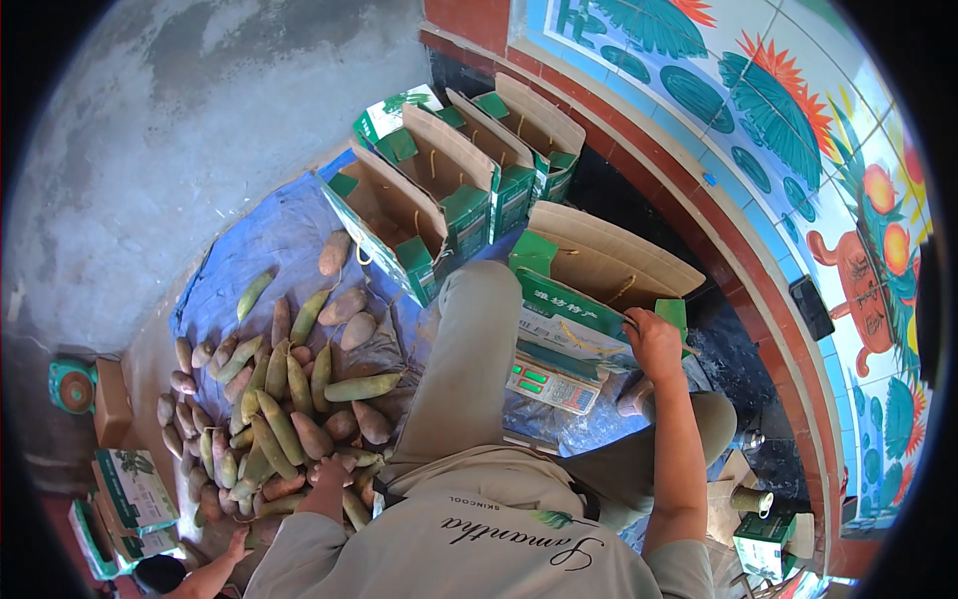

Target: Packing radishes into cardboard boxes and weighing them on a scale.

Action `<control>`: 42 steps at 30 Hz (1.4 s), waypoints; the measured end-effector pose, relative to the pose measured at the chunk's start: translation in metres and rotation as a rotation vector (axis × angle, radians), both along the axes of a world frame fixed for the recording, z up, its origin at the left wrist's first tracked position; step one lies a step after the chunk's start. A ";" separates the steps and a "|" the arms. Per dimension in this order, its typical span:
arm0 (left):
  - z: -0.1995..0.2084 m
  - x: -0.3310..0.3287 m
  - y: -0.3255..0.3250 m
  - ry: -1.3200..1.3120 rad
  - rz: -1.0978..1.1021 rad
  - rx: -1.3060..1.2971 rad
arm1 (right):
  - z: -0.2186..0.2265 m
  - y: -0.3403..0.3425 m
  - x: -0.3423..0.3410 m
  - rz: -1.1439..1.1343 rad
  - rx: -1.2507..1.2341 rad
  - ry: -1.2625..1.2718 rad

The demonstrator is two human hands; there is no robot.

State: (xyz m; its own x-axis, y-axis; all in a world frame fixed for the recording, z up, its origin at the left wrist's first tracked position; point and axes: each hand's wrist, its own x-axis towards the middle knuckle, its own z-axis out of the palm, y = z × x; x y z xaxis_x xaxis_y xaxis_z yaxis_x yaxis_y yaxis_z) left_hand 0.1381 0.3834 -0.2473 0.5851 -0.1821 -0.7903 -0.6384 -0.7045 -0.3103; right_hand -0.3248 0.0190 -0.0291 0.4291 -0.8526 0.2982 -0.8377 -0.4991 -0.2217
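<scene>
My right hand (654,344) is closed on the right upper edge of an open green cardboard box (574,319). The box has a tan inside and a yellow cord handle, and it rests on a scale (552,387) with a lit green display. To the left, my left hand (333,470) reaches into a heap of vegetables, its fingers curled among them; what lies under them is hidden. Long green radishes (278,439) and reddish-brown sweet potatoes (312,436) make up the heap. It lies on a blue tarp (269,225) to the left of my legs.
Several open green cardboard boxes (389,215) stand in a row beyond my knees. Another person's hand (235,547) reaches in at the lower left, near more boxes (135,489). A painted tile wall (738,120) curves along the right; a dark phone-like object (811,306) is against it.
</scene>
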 end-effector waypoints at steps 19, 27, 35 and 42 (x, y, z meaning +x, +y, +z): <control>-0.040 -0.020 -0.016 0.088 -0.567 0.036 | -0.004 -0.006 0.002 -0.018 0.015 0.033; -0.042 -0.001 0.001 -0.048 -0.567 -0.017 | -0.004 -0.007 0.002 -0.036 0.033 0.049; -0.024 0.007 0.012 -0.065 -0.456 -0.105 | -0.004 -0.008 0.003 -0.026 0.028 0.033; -0.013 0.027 -0.017 0.036 -0.312 0.007 | 0.001 -0.005 0.003 -0.028 0.024 0.025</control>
State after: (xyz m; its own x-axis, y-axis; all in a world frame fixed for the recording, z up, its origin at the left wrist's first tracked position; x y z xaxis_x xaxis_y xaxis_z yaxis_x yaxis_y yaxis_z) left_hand 0.1646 0.3668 -0.2608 0.4733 -0.3424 -0.8117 -0.8340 -0.4709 -0.2876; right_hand -0.3214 0.0139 -0.0282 0.4122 -0.8711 0.2670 -0.8565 -0.4704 -0.2123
